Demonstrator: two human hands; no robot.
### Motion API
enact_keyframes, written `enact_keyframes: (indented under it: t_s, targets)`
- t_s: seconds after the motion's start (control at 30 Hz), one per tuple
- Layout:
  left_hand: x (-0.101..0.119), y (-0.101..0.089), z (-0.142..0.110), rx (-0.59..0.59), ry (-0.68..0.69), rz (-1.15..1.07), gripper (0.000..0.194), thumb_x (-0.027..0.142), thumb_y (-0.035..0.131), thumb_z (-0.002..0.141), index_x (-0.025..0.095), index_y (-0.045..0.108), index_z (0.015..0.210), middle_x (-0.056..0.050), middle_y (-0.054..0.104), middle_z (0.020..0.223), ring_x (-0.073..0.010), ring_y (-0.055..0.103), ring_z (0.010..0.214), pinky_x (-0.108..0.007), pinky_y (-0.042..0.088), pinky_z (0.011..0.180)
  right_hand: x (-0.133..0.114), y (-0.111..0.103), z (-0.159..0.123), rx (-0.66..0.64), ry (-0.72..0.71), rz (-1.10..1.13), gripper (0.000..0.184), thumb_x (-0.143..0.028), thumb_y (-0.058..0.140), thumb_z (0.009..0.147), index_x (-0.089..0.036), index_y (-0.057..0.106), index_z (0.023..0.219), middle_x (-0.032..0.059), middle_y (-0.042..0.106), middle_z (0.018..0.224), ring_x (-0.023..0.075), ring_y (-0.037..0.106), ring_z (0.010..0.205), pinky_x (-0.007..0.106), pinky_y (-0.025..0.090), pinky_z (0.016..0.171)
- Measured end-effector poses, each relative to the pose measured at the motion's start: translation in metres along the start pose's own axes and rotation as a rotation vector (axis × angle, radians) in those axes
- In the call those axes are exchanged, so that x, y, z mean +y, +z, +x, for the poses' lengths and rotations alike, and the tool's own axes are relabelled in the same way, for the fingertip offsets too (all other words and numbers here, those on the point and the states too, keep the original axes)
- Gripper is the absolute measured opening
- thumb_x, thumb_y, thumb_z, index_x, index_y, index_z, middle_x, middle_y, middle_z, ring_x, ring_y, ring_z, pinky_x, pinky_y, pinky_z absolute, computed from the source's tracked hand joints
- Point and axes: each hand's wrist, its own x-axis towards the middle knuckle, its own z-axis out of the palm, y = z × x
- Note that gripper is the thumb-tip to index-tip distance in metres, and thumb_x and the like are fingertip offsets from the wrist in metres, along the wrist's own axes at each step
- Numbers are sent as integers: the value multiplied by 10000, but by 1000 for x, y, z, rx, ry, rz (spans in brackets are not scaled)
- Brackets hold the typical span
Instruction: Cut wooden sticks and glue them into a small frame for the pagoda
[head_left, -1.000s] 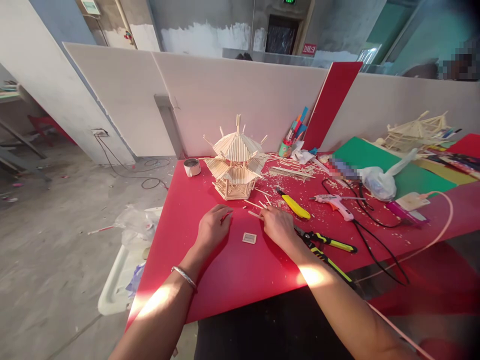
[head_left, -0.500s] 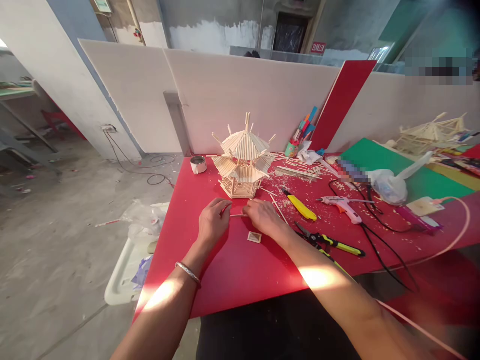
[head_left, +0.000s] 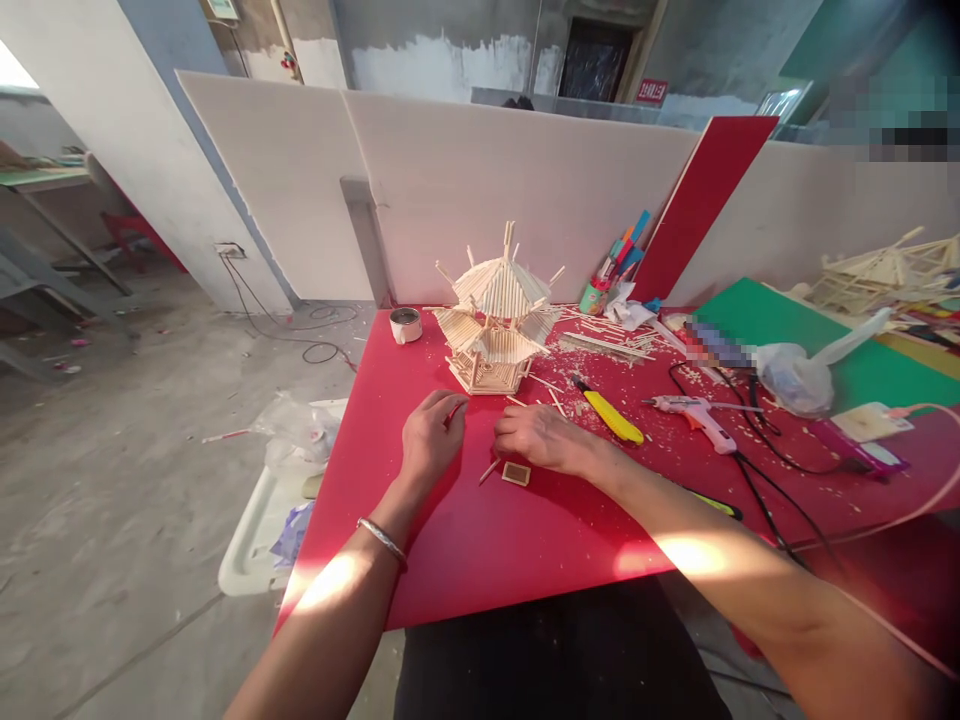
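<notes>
A pavilion model made of thin wooden sticks stands on the red table, just beyond my hands. My right hand is closed on a short thin wooden stick, which slants down toward the tabletop. Just below these fingers lies a small framed rectangle of sticks, flat on the table. To the left of the stick, my left hand is curled with thumb and fingers drawn together; I cannot make out whether anything is between them.
A yellow utility knife and a pink glue gun with cables lie to the right. My right forearm partly covers yellow-handled cutters. Loose sticks and shavings lie behind. A metal cup stands at the back left.
The stick, held level between both hands before, now slants from my right hand alone. My right hand has moved slightly right, apart from the left. The view has shifted a little.
</notes>
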Motion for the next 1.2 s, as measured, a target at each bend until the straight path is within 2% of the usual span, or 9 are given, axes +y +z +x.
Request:
enact_keyframes:
  t_s: [0.23,0.4,0.5,0.63,0.77,0.83,0.9,1.0,1.2]
  targets:
    - [0,0,0,-25,-15,6,202,175,540,875,202,740,892,-50,745,905,-133,648,685,-223,456,587,-1,0,-2,-23,-67,-10,269,-221,468,1004,-216,727,932,20,678,846,158,516,833,288,296,649]
    - [1,2,-2,-23,-5,3,204,164,535,876,191,738,887,-53,741,898,-131,646,675,-220,459,583,-5,5,8,-42,-43,-8,228,-226,504,990,-227,725,933,14,688,875,153,535,849,272,307,653]
    - [-1,1,0,1,4,3,199,170,538,877,191,736,880,-54,739,903,-126,638,653,-219,455,571,-5,7,24,-30,48,-12,222,-212,504,984,-221,722,939,31,693,936,162,549,896,264,318,658]
    - [-2,-6,4,87,-10,-5,191,193,546,879,186,736,874,-52,737,911,-109,608,606,-220,460,572,-5,3,42,15,286,-31,245,-142,466,967,-137,709,938,102,689,958,198,569,924,275,349,680]
    - [0,-9,6,133,-25,-26,190,212,551,886,184,739,883,-53,739,920,-105,606,610,-215,466,578,-24,-11,31,58,461,-35,256,-42,452,900,-125,684,971,121,677,1005,209,578,982,276,372,715]
    - [2,-8,5,130,-16,-28,190,210,551,886,189,740,879,-50,739,914,-107,616,627,-212,467,587,-43,-15,19,56,498,-23,231,-58,467,890,-140,675,952,105,676,930,198,597,888,281,367,684]
    - [3,-6,4,113,0,-22,190,199,550,882,192,740,872,-47,739,905,-109,622,638,-209,462,587,-64,-15,8,37,482,-1,202,-80,487,890,-168,668,894,77,669,864,185,597,817,282,349,641]
    - [3,-5,3,81,13,-9,190,193,549,873,193,739,862,-48,739,891,-115,631,651,-209,455,579,-85,-8,-2,0,387,16,204,-59,493,888,-179,655,862,68,653,870,181,580,835,279,306,593]
    - [1,-4,3,55,25,-14,200,187,537,871,195,737,870,-52,741,898,-128,653,697,-215,470,606,-82,-2,-27,4,158,29,214,-185,470,981,-182,626,835,40,621,852,169,515,814,280,254,559]
